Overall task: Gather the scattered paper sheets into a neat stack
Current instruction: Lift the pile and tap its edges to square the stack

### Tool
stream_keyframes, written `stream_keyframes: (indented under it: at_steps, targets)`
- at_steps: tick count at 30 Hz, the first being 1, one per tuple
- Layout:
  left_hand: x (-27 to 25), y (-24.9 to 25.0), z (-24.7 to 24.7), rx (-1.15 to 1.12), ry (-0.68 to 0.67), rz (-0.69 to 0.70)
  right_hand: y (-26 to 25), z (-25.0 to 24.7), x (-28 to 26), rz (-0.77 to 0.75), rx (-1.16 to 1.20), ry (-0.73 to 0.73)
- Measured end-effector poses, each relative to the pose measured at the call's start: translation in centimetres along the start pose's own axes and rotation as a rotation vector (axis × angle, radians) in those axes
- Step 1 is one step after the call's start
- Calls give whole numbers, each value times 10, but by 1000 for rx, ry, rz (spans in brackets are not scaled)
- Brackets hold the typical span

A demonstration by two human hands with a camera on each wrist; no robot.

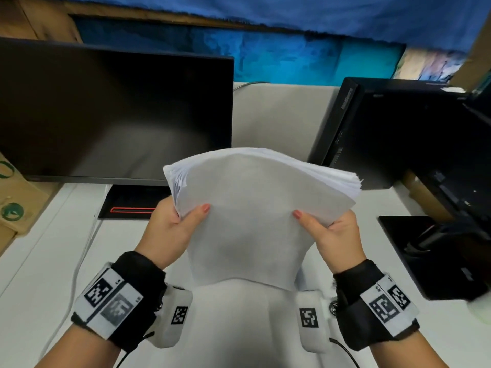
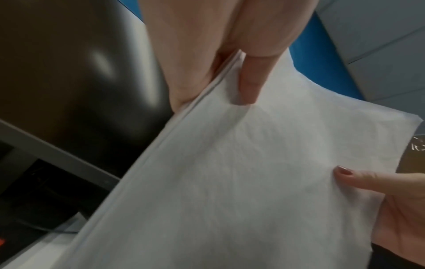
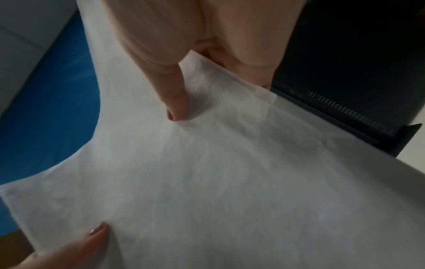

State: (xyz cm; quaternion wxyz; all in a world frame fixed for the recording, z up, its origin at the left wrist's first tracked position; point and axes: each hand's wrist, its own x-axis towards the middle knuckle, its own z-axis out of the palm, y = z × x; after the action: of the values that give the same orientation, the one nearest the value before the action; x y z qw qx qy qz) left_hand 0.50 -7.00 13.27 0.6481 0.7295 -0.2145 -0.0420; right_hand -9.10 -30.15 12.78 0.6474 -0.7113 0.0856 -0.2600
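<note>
A thick bundle of white paper sheets [image 1: 255, 208] is held up on edge above the white desk [image 1: 47, 261], bowed toward me, its far edges fanned unevenly. My left hand [image 1: 172, 229] grips its left side with the thumb on the near face and the fingers hidden behind. My right hand [image 1: 332, 235] grips the right side the same way. In the left wrist view the paper sheets [image 2: 241, 172] fill the frame with my left hand [image 2: 230, 60] at their edge. In the right wrist view my right hand [image 3: 195, 60] pinches the paper sheets [image 3: 218, 182].
A dark monitor [image 1: 106, 115] stands at the back left on its stand [image 1: 127, 203]. A black computer tower [image 1: 398, 128] and another dark device [image 1: 451, 248] crowd the right. A cardboard box [image 1: 16, 203] sits at the left edge. A white cable [image 1: 79, 261] runs across the desk.
</note>
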Motion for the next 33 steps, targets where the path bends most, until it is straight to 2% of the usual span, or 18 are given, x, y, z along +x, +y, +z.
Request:
stream_keyframes:
  at_steps: [7,11,15,17,21,24,27,33]
  targets:
    - [-12,-14,9,18,45,-14,14,10,-14,31,-65,85]
    - [-14,-23,7,33,58,-59,24,8,-18,63,-129,73]
    - [-17,-50,-1,-13,48,-150,54,0,-19,199,-213,2]
    - [-20,-61,1,81,33,-185,64,0,-20,279,-241,-11]
    - [-21,-63,12,227,156,-129,64,8,-21,296,-294,46]
    - [-21,-52,15,284,139,-91,53,8,-20,249,-296,49]
    - [-24,-57,16,340,73,-189,52,5,-23,278,-321,4]
    - [-34,-94,27,439,-112,-542,87,3,-43,544,-443,-56]
